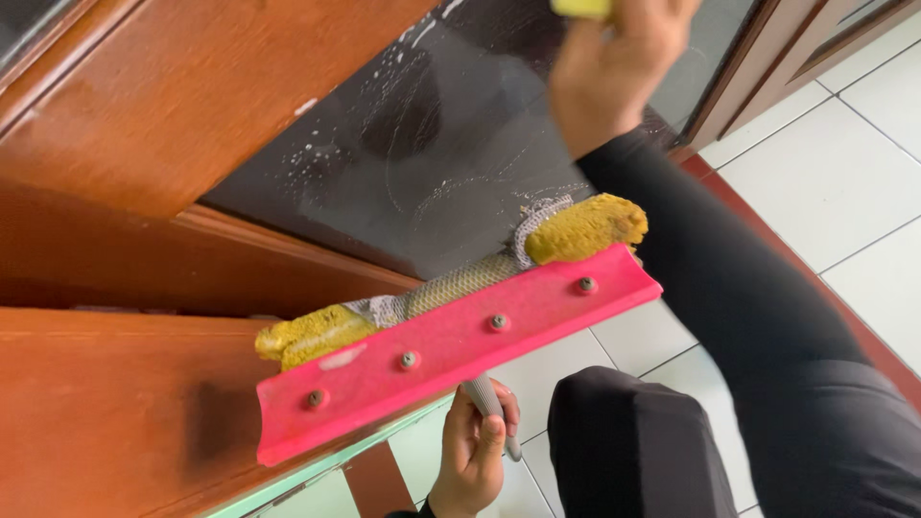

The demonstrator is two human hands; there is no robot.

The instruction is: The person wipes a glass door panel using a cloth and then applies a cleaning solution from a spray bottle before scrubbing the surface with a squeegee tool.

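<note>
Gripping a grey handle [491, 401] low in the view with the left hand [472, 451], fingers wrapped fully round it, thumb lying along the shaft. Holding up on that handle a window-cleaning tool [451, 350]: a pink bar studded with four screws, backed by a worn yellow sponge strip [583, 228] under grey mesh. Running its long axis from lower left to upper right, nearly level with the bottom of the dark glass panel [451, 144], sponge side facing the pane and seeming to touch it near the lower rail, though hard to confirm exactly.

Reaching up at the top edge with the right hand [606, 72], black sleeve [729, 288] stretching diagonally across the view, fingers pinching something small and yellow [581, 8], mostly cut off by the frame, so impossible to name. Keeping the two hands well apart, the left below the tool, the right above and to the right of it, nearer the glass.

Showing white soapy streaks and droplets across the pane. Framing it all round, a reddish-brown wooden door [115, 393]. Lying beyond, to the right, a white tiled floor [835, 173], with a black-trousered knee [638, 446] bending beside the left hand.
</note>
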